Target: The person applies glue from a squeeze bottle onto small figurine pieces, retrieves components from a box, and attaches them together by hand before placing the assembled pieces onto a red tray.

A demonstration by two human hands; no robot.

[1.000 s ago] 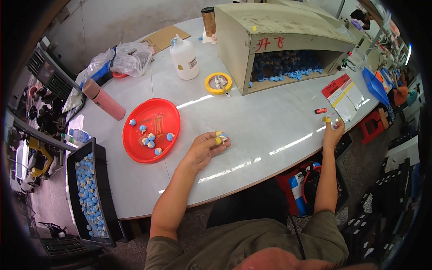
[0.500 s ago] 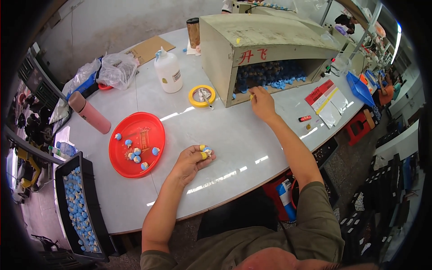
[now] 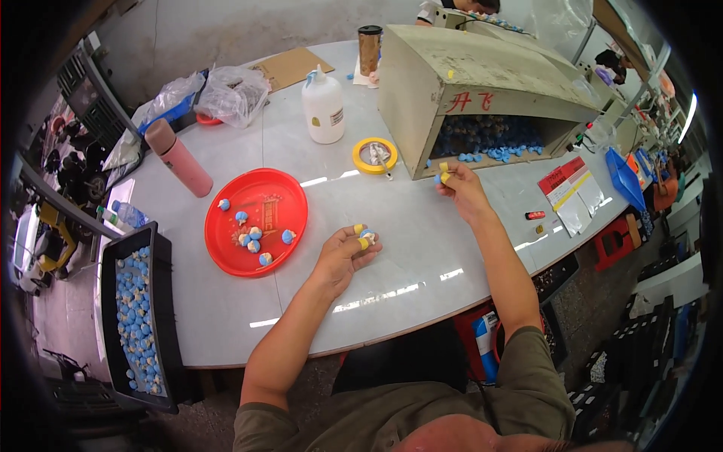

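Note:
My left hand (image 3: 340, 260), with yellow tape on its fingertips, pinches a small blue-and-cream ball-shaped piece (image 3: 367, 235) above the grey tabletop (image 3: 407, 226). In front of the box's opening is my right hand (image 3: 465, 192), also taped in yellow, its fingers closed on a small blue piece (image 3: 438, 179). Its exact shape is too small to make out. A heap of blue pieces (image 3: 489, 135) fills the open-fronted, cream-coloured box (image 3: 422, 83). Left of my left hand lies a red round tray (image 3: 226, 252) with several blue-and-cream pieces on it.
A black bin (image 3: 164, 301) of blue pieces stands at the left edge. Around the table are a pink flask (image 3: 181, 162), a white squeeze bottle (image 3: 324, 109), a yellow tape roll (image 3: 361, 157), a brown tumbler (image 3: 369, 53), papers (image 3: 576, 196) and a red lighter-like object (image 3: 535, 215).
My right hand has drawn back from the box's opening and now has a blue piece in its fingers. The left hand keeps its grip. The whole view has shifted somewhat.

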